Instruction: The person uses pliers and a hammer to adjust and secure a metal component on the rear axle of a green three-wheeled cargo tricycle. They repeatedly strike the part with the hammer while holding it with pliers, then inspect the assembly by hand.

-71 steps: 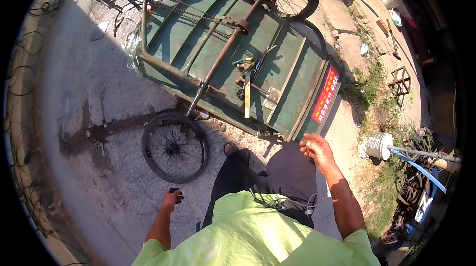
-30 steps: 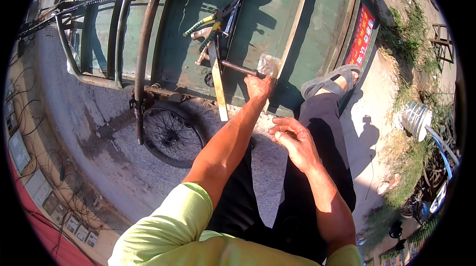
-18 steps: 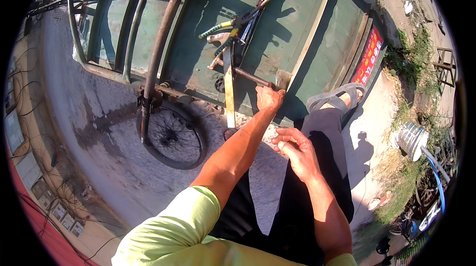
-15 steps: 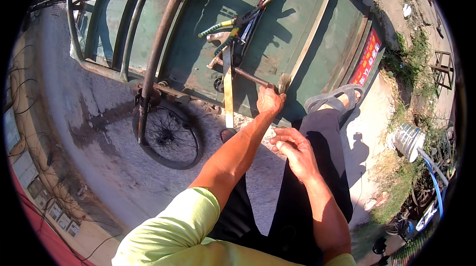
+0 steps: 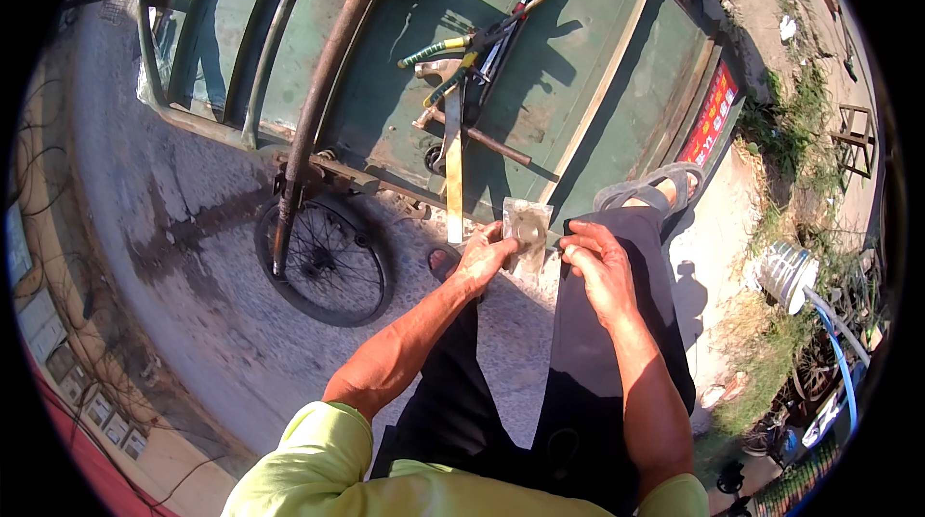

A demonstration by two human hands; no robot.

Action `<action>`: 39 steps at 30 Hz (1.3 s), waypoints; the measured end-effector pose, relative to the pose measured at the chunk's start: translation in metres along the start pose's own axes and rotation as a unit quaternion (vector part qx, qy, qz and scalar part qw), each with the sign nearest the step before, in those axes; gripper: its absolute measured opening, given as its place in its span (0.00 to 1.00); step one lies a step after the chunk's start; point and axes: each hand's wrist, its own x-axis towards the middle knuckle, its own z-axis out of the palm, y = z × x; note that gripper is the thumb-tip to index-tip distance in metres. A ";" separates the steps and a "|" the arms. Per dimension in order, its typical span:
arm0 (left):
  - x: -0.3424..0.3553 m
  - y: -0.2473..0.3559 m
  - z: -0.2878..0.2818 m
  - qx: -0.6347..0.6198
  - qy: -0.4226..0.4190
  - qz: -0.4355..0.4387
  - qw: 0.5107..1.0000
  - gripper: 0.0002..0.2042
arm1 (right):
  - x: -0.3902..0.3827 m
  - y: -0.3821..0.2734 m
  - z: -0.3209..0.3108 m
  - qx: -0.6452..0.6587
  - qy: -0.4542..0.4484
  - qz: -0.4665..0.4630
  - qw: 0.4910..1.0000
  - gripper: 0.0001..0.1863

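My left hand (image 5: 485, 257) pinches the edge of a small clear plastic bag (image 5: 527, 228). A ring-like shape shows inside the bag, too unclear to name. My right hand (image 5: 599, 268) is just right of the bag, above my thigh, apart from it. Its fingers are loosely bent and slightly apart, and I see nothing in them. Beyond the bag, tools lie on a green metal cart bed (image 5: 385, 122): a hammer (image 5: 491, 144) with a brown handle, a cutter (image 5: 445, 50) with green-and-yellow grips, and a flat yellowish metal strip (image 5: 454, 170) jutting over the near edge.
A spoked wheel (image 5: 323, 262) and a rusty tube frame (image 5: 323, 64) stand left of the cart bed. My sandalled foot (image 5: 665, 187) rests by its right end. At far right are a bucket-like container (image 5: 788, 274), a blue hose (image 5: 843, 363) and weeds.
My left hand has drawn back from beside the hammer handle toward me, bringing the small bag with it. My right hand has moved slightly right and up.
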 end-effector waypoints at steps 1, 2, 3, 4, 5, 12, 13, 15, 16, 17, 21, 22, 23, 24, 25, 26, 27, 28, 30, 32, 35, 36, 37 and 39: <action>-0.018 0.002 -0.003 -0.025 -0.032 -0.014 0.999 0.17 | -0.001 -0.001 0.003 -0.009 0.017 -0.003 1.000 0.25; -0.031 -0.001 -0.006 -0.082 -0.063 -0.015 0.995 0.21 | -0.003 -0.004 0.006 -0.018 0.035 -0.005 0.999 0.25; -0.046 0.002 -0.006 -0.117 -0.088 -0.018 0.989 0.23 | -0.005 -0.006 0.008 -0.027 0.051 -0.009 0.998 0.26; -0.058 0.008 -0.003 -0.130 -0.109 -0.011 0.985 0.23 | -0.003 0.003 0.009 -0.014 0.019 -0.012 1.000 0.23; -0.068 0.016 0.000 -0.143 -0.130 -0.004 0.981 0.23 | -0.004 0.006 0.008 0.013 -0.032 -0.005 0.999 0.22; -0.076 0.053 0.002 0.065 -0.140 0.079 0.985 0.26 | -0.003 0.011 0.010 0.105 -0.129 -0.038 0.985 0.12; -0.077 0.058 0.003 0.105 -0.105 0.094 0.984 0.25 | -0.005 0.011 0.010 0.095 -0.127 -0.040 0.986 0.13; -0.080 0.073 0.008 0.126 -0.086 0.162 0.975 0.26 | -0.009 0.010 0.009 0.075 -0.126 -0.044 0.988 0.13; -0.079 0.076 0.011 0.136 -0.065 0.157 0.976 0.23 | -0.010 0.010 0.009 0.054 -0.132 -0.043 0.989 0.13; -0.078 0.078 0.013 0.146 -0.044 0.152 0.977 0.20 | -0.011 0.010 0.009 0.034 -0.139 -0.042 0.989 0.13; -0.074 0.084 0.014 0.162 -0.032 0.147 0.975 0.17 | -0.014 0.008 0.007 -0.008 -0.143 -0.046 0.989 0.15; -0.075 0.083 0.016 0.154 -0.024 0.150 0.976 0.16 | -0.014 0.008 0.005 -0.009 -0.140 -0.056 0.989 0.15; -0.075 0.083 0.018 0.145 -0.016 0.152 0.977 0.16 | -0.013 0.010 0.003 -0.005 -0.136 -0.062 0.989 0.15; -0.076 0.086 0.019 0.176 -0.011 0.156 0.972 0.15 | -0.011 0.012 0.001 -0.001 -0.131 -0.068 0.989 0.14; -0.075 0.086 0.019 0.185 -0.017 0.162 0.969 0.15 | -0.011 0.015 0.000 0.003 -0.126 -0.073 0.989 0.14; -0.074 0.086 0.020 0.194 -0.022 0.169 0.966 0.15 | -0.011 0.017 -0.001 -0.023 -0.122 -0.089 0.988 0.14; -0.073 0.086 0.021 0.203 -0.028 0.177 0.963 0.15 | -0.011 0.018 -0.001 -0.050 -0.119 -0.105 0.986 0.14; -0.072 0.085 0.022 0.204 -0.031 0.176 0.963 0.14 | -0.011 0.018 -0.002 -0.078 -0.115 -0.120 0.983 0.14; -0.071 0.085 0.024 0.205 -0.038 0.175 0.962 0.14 | -0.014 0.012 -0.003 -0.118 -0.116 -0.120 0.979 0.15; -0.076 0.090 0.027 0.206 -0.050 0.177 0.961 0.14 | -0.017 0.006 -0.004 -0.138 -0.122 -0.117 0.976 0.14; -0.080 0.087 0.029 0.173 -0.073 0.156 0.970 0.14 | -0.018 0.005 -0.005 -0.137 -0.132 -0.111 0.975 0.13; -0.081 0.084 0.027 0.183 -0.077 0.157 0.967 0.14 | -0.019 0.004 -0.004 -0.158 -0.135 -0.135 0.969 0.13; -0.080 0.080 0.025 0.192 -0.081 0.159 0.965 0.13 | -0.019 0.004 -0.003 -0.179 -0.137 -0.160 0.961 0.13; -0.078 0.074 0.023 0.199 -0.082 0.160 0.963 0.13 | -0.020 0.005 -0.003 -0.210 -0.139 -0.202 0.947 0.13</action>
